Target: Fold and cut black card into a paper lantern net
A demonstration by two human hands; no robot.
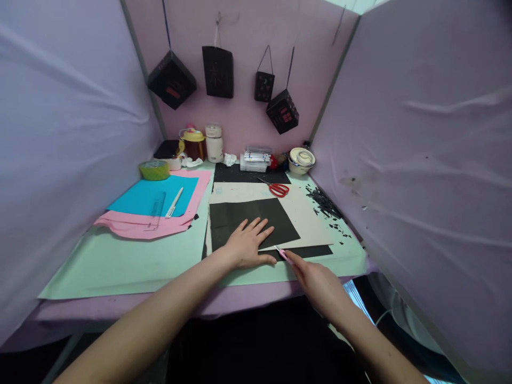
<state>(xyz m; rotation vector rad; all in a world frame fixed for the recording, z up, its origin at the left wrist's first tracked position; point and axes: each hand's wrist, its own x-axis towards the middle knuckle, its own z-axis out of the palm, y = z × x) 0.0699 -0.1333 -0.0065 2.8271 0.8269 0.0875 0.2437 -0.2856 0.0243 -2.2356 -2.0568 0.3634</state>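
Nearest, head view: 2 bare forearms [180,298]. Left hand [248,246] spread flat on the black sheet [260,213], which lies on the pale board [312,224]. Right hand [318,280] pinches a pink-handled knife [284,255], tip at the sheet's near edge. Risk: blade slips into the left thumb close by, likely from too much force; sheet skids if the palm eases. Count: 1 knife, 1 red scissors [279,190], 1 ruler [157,210], 1 white pen-like tool [174,202], 4 hanging black boxes [218,72]. Scraps [323,202]: uncountable.
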